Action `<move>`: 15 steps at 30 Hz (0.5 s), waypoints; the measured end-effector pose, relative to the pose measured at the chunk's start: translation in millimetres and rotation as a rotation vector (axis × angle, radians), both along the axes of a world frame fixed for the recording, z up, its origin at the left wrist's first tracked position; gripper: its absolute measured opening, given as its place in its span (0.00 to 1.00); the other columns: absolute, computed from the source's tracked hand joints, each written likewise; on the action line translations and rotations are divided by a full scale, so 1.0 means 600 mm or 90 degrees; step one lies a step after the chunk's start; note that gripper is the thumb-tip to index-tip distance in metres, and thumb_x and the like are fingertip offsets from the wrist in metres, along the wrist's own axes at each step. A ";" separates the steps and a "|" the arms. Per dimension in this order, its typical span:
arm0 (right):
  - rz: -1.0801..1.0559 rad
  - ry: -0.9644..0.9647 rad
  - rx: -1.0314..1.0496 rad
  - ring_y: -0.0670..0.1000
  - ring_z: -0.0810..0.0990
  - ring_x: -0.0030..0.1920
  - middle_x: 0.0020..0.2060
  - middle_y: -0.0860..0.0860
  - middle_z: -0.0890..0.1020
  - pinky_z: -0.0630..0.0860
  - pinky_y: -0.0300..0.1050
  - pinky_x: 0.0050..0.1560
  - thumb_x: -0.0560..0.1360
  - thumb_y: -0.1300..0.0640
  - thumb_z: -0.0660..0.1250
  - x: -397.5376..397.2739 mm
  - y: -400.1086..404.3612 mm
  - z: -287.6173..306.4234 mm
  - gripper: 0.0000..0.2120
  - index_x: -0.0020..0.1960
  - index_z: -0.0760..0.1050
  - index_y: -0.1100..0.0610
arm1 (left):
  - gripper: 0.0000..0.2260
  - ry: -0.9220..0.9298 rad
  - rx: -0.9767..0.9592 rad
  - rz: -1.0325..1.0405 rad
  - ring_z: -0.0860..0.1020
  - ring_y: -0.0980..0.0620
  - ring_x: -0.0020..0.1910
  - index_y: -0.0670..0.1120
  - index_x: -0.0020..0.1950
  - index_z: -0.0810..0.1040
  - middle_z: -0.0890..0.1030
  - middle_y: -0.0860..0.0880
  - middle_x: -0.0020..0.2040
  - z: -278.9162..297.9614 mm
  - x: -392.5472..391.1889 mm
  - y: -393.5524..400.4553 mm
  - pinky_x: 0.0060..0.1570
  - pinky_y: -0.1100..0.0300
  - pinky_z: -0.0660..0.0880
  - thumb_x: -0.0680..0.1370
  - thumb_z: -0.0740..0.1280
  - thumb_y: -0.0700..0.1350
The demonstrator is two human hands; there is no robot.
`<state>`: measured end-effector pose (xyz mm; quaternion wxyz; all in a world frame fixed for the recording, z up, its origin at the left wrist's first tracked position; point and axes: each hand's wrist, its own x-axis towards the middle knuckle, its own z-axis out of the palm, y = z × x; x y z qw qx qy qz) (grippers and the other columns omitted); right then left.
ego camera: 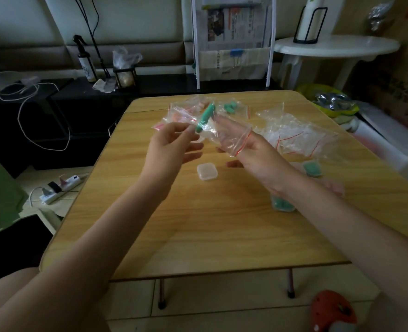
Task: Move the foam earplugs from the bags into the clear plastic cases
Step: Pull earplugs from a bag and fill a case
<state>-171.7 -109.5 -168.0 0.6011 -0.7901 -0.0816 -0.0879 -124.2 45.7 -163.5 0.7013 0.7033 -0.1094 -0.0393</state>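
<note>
Wood-grain laminate forms the tabletop [222, 236] beneath both hands. We hold one clear zip bag [224, 137] over the fingers of the right hand [253, 152], which sit straight inside its mouth. The left hand [171, 144] pinches green foam earplugs [204, 118] at the bag's far end; the blur prevents us counting them.

Risks: a plug could slip from the pinch and roll off the tabletop, as foam is light and springy. The thin film may also cling to the fingers.

Count, largest first: one heap of empty bags [291, 133] beyond the right hand; several filled bags [186, 111] beyond the left; four cases in view, namely one closed empty case [207, 171] below the hands and three holding green plugs [312, 168] by the right wrist.
</note>
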 end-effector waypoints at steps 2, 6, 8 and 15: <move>0.006 0.007 0.004 0.45 0.76 0.58 0.52 0.29 0.72 0.76 0.46 0.56 0.80 0.56 0.61 0.000 0.001 0.000 0.21 0.66 0.67 0.34 | 0.06 0.031 -0.052 -0.007 0.83 0.50 0.47 0.43 0.54 0.77 0.82 0.44 0.49 0.002 0.000 0.001 0.46 0.59 0.80 0.79 0.65 0.43; 0.012 0.024 0.025 0.45 0.75 0.61 0.56 0.33 0.75 0.74 0.50 0.61 0.80 0.57 0.62 -0.002 0.002 -0.003 0.19 0.62 0.69 0.34 | 0.03 0.058 -0.103 -0.001 0.82 0.51 0.46 0.41 0.50 0.77 0.81 0.44 0.47 0.005 0.002 0.007 0.48 0.58 0.80 0.77 0.66 0.40; 0.005 0.030 0.054 0.46 0.76 0.61 0.60 0.40 0.76 0.73 0.49 0.63 0.79 0.55 0.63 -0.002 0.000 -0.004 0.19 0.62 0.69 0.32 | 0.01 0.036 -0.079 -0.012 0.82 0.52 0.45 0.41 0.47 0.77 0.81 0.45 0.44 0.007 0.001 0.009 0.49 0.58 0.80 0.77 0.67 0.39; 0.045 0.146 0.237 0.51 0.79 0.58 0.60 0.52 0.80 0.75 0.43 0.49 0.77 0.57 0.66 -0.002 0.005 -0.008 0.19 0.66 0.73 0.45 | 0.04 -0.096 0.084 -0.065 0.82 0.50 0.42 0.42 0.43 0.78 0.82 0.44 0.43 0.005 -0.012 0.002 0.45 0.61 0.80 0.72 0.70 0.36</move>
